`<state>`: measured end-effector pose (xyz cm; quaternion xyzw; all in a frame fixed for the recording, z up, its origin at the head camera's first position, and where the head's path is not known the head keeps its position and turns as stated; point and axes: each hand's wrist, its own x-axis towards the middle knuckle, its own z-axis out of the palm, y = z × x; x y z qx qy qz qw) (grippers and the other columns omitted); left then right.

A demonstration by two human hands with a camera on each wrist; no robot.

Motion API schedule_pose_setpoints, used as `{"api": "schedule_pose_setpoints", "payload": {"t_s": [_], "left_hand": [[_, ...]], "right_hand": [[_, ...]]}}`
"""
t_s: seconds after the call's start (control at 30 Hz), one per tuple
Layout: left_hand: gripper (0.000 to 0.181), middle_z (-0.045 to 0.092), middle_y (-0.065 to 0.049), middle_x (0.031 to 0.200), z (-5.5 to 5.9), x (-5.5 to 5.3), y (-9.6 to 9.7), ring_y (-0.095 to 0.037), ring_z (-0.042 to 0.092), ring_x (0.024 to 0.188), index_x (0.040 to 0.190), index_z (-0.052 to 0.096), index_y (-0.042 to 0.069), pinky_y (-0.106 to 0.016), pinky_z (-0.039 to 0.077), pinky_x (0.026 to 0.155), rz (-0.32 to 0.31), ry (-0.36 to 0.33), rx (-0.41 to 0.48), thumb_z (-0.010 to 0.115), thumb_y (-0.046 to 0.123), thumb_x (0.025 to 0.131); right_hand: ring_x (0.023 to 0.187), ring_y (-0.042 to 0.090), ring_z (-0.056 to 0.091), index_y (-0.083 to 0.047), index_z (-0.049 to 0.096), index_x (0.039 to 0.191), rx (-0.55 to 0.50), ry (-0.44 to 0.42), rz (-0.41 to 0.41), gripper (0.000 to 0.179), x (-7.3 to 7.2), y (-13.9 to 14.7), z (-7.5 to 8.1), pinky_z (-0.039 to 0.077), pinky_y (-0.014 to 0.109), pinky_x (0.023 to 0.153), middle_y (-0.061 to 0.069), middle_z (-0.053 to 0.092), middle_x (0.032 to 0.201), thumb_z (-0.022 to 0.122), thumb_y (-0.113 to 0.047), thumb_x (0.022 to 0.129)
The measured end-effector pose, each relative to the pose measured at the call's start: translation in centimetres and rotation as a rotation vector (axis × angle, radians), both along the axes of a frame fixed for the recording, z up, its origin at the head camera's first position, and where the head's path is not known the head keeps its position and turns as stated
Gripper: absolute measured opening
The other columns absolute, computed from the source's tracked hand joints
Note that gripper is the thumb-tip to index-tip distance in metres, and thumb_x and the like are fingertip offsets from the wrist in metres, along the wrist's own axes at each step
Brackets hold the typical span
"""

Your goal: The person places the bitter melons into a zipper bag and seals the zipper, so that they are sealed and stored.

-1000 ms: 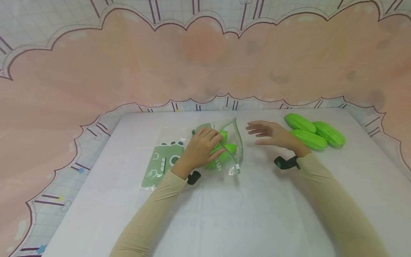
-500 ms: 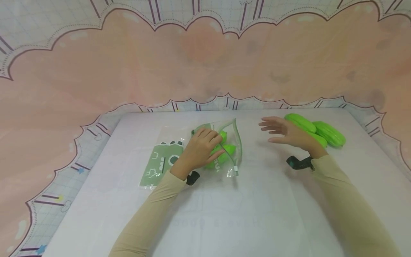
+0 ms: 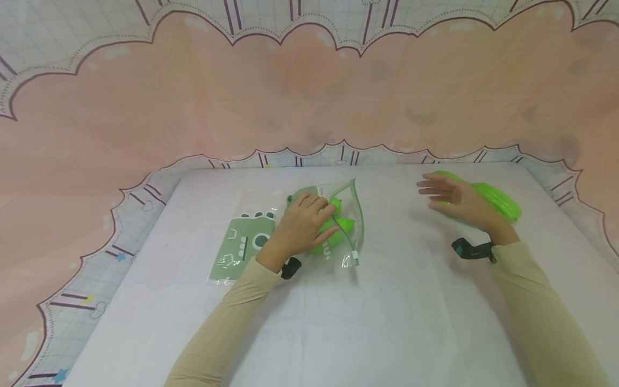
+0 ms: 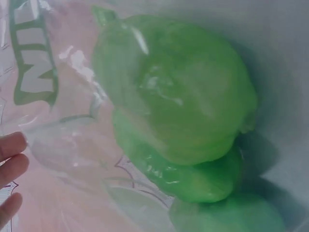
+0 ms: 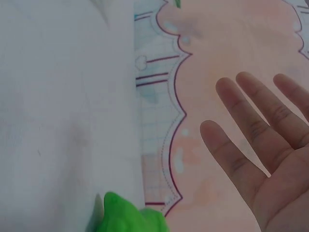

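My left hand (image 3: 300, 223) is over a clear zip bag (image 3: 358, 215) with green trim, its fingers bent onto the film beside the raised mouth, which faces right. Inside the bag lie several bright green, lime-shaped fruits (image 4: 178, 92), seen through the plastic in the left wrist view. Farther right, my right hand (image 3: 456, 201) hovers with fingers spread and holds nothing. Behind and below it are long green ridged vegetables (image 3: 498, 200) like cucumbers, partly covered by the hand. One green tip shows low in the right wrist view.
The bag's flat end carries a green dinosaur print (image 3: 249, 250) and lies to the left. All of this rests on a white tabletop (image 3: 338, 322). A patterned peach curtain (image 3: 309, 97) rises along the table's far edge and sides.
My right hand has moved rightward, from between the bag and the green vegetables to over them, still with fingers spread. My left hand and the bag have hardly shifted.
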<state>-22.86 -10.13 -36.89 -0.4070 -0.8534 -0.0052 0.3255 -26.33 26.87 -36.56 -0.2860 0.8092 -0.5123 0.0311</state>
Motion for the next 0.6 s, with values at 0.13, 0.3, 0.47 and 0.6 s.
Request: {"api": "schedule_pose_setpoints", "payload": {"t_s": [0.13, 0.3, 0.47, 0.6], "left_hand": [[0.032, 0.062, -0.005, 0.091, 0.2, 0.1, 0.0, -0.024, 0.059, 0.091, 0.099, 0.056, 0.012, -0.038, 0.044, 0.092, 0.001, -0.029, -0.008, 0.062, 0.041, 0.086], [0.032, 0.061, -0.004, 0.090, 0.6, 0.2, 0.1, -0.023, 0.060, 0.090, 0.099, 0.056, 0.012, -0.038, 0.044, 0.090, 0.015, -0.072, -0.019, 0.062, 0.041, 0.086], [0.031, 0.061, -0.004, 0.090, 1.3, 0.6, 0.2, -0.023, 0.060, 0.090, 0.100, 0.056, 0.013, -0.037, 0.044, 0.088, 0.044, -0.134, -0.033, 0.062, 0.041, 0.087], [0.031, 0.061, -0.003, 0.090, 1.7, 0.9, 0.2, -0.023, 0.060, 0.091, 0.102, 0.057, 0.014, -0.037, 0.044, 0.088, 0.068, -0.169, -0.054, 0.062, 0.040, 0.087]], "right_hand": [[0.118, 0.003, 0.055, -0.011, 0.038, 0.142, -0.029, -0.026, -0.024, 0.060, -1.6, 2.6, -2.3, 0.049, 0.014, 0.088, -0.007, 0.055, 0.134, 0.060, 0.002, 0.087], [0.114, -0.003, 0.056, -0.009, 0.040, 0.140, -0.039, -0.030, -0.064, 0.057, 0.4, 2.4, -0.2, 0.047, 0.011, 0.088, -0.013, 0.057, 0.129, 0.058, 0.003, 0.088], [0.110, -0.007, 0.057, -0.010, 0.042, 0.139, -0.021, -0.011, -0.123, 0.055, 0.9, 3.0, 0.0, 0.045, 0.007, 0.086, -0.021, 0.060, 0.120, 0.056, 0.006, 0.088], [0.109, -0.009, 0.056, -0.008, 0.043, 0.138, 0.011, 0.006, -0.165, 0.052, 0.8, 3.7, -0.4, 0.044, 0.005, 0.086, -0.022, 0.059, 0.119, 0.057, 0.001, 0.089]]}}
